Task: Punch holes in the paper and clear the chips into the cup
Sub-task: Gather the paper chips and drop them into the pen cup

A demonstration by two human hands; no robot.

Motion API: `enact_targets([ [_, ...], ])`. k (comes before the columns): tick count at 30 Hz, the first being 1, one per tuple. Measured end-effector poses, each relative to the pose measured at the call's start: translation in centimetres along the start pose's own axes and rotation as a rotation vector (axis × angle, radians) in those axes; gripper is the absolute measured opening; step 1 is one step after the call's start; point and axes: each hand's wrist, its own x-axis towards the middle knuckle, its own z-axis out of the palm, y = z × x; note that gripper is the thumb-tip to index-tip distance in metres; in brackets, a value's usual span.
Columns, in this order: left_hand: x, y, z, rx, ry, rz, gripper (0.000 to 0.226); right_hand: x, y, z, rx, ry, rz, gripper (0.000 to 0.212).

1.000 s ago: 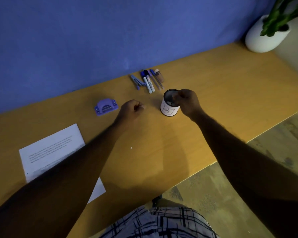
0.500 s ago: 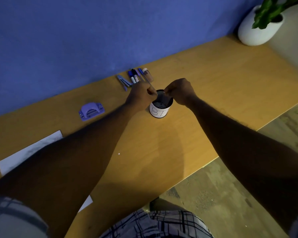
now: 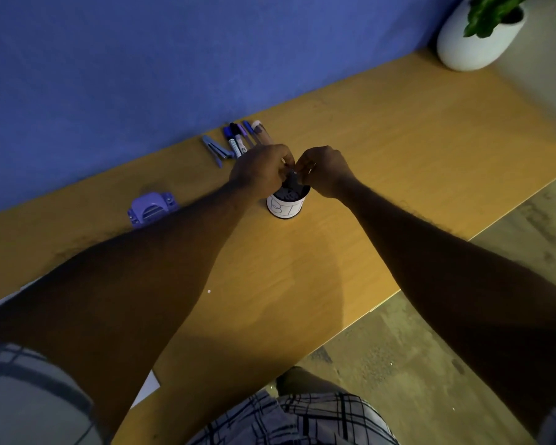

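A white cup (image 3: 285, 208) with hand-drawn letters stands mid-table. Both my hands hover right above its rim with curled fingers, and their fingertips meet over the opening. My left hand (image 3: 260, 173) pinches its thumb and fingers together as if on a tiny chip, too small to make out. My right hand (image 3: 325, 171) touches those fingertips. A purple hole punch (image 3: 151, 208) sits left of the cup. My left arm hides most of the paper, leaving one corner (image 3: 150, 385) showing. One white chip (image 3: 209, 291) lies on the table nearer to me.
Several pens and markers (image 3: 236, 141) lie by the blue wall just behind the hands. A white plant pot (image 3: 475, 43) stands at the far right corner. The table's front edge (image 3: 382, 303) runs diagonally, with floor beyond it.
My left hand moved right from beside the punch to the cup and now meets the right hand's fingertips over the rim. The right hand stayed at the cup.
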Motion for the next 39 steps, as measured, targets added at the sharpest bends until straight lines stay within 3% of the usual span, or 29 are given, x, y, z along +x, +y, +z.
enact_targets([
  [13,0.1,-0.3,0.1,-0.077,0.031,0.005,0.024,-0.2,-0.3,-0.4,-0.376,0.01,-0.106,0.018],
  [18,0.1,-0.8,0.2,-0.153,-0.043,-0.008,0.036,-0.1,-0.1,-0.6,-0.36,0.029,-0.125,0.019],
  [24,0.4,-0.9,0.0,-0.232,0.031,-0.04,0.033,-0.2,-0.3,-0.8,-0.253,0.057,-0.062,0.01],
  [30,0.5,-1.1,0.1,-0.277,0.05,-0.034,0.037,-0.5,-0.1,-0.6,-0.247,0.051,-0.072,0.017],
  [39,-0.7,-2.3,-0.4,-0.414,0.008,-0.037,0.024,-1.3,-0.2,-0.5,-0.198,0.11,-0.161,0.02],
])
